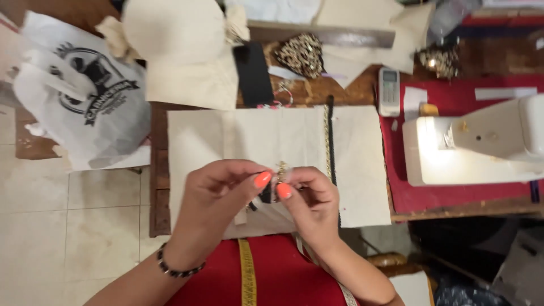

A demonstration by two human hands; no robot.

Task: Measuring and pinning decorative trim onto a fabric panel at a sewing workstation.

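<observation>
Gold trim piece [281, 169] is pinched tight between both hands, left hand [218, 190] and right hand [311, 198], just above the cream fabric [362, 164], so I'd guess nothing's attached yet, and the sewing machine [476, 141] sits right of that fabric.

There is one view only, from the head of the person; it looks straight down, close above the left hand [218, 187] and right hand [311, 195]. The wooden table [160, 187] fills the middle; the sewing machine [476, 141] is at the right edge.
</observation>
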